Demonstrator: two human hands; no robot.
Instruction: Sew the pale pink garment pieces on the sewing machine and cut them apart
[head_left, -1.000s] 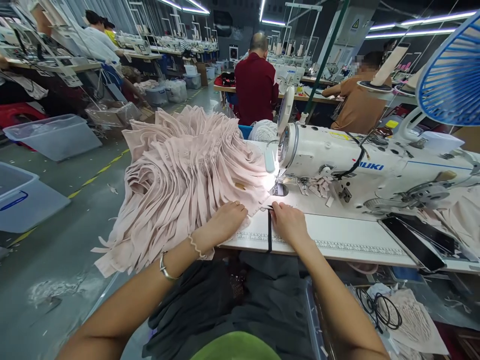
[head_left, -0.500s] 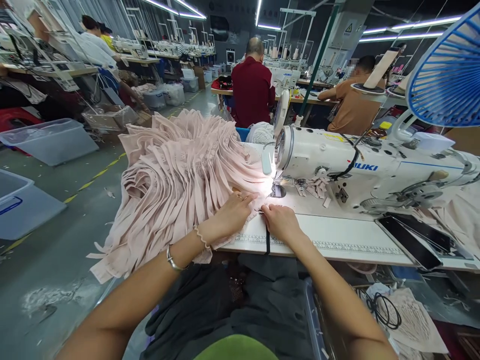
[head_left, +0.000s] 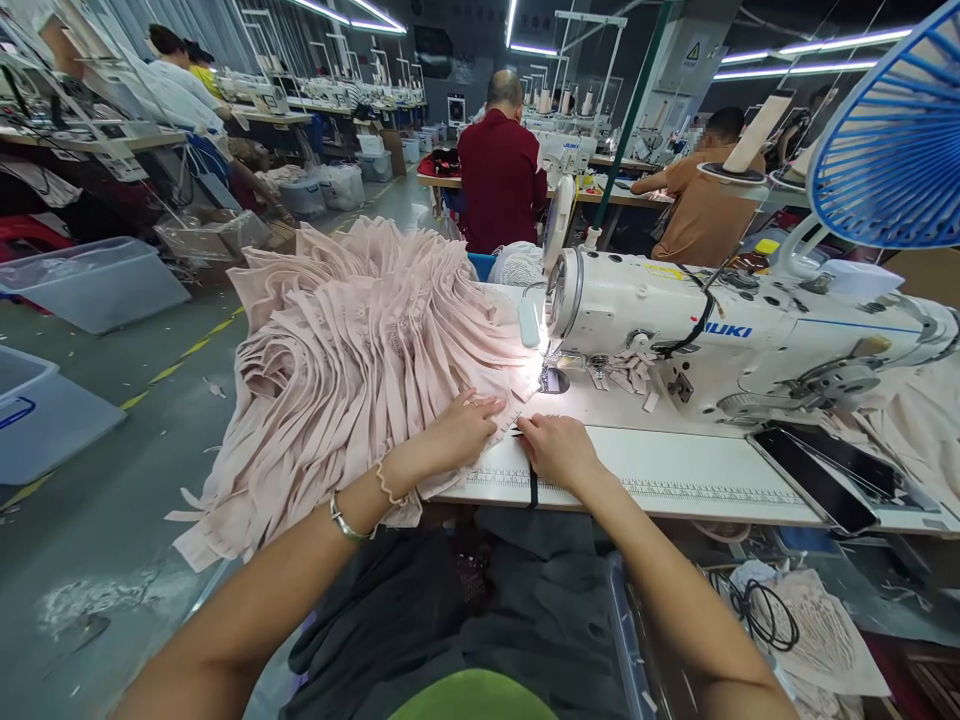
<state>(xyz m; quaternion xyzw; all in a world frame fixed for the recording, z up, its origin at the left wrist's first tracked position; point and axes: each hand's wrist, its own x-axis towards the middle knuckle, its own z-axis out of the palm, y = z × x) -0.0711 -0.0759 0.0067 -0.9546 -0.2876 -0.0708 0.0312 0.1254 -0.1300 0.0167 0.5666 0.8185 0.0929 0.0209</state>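
Note:
A thick pile of pale pink fabric pieces point(head_left: 360, 350) lies in folds on the left of the sewing machine table. My left hand point(head_left: 466, 430) is closed on the near edge of this fabric, thumb and fingers pinched just left of the needle area. My right hand point(head_left: 559, 450) is closed too, its fingertips at the corner of the fabric. A small dark tip shows at those fingertips; what it belongs to is hidden. The white sewing machine point(head_left: 637, 305) stands right behind my hands, its lamp shining on the presser foot point(head_left: 551, 378).
Fabric scraps point(head_left: 630, 372) lie under the machine arm. A phone point(head_left: 814, 475) rests on the table at right, and a blue fan point(head_left: 885, 140) stands above. Clear plastic bins point(head_left: 94, 285) are on the floor at left. A co-worker in dark red point(head_left: 499, 180) sits ahead.
The fabric corner by the needle shows more plainly between my hands. My left fingers have drawn slightly back to the left; my right hand stays nearly in place. The view has shifted a little.

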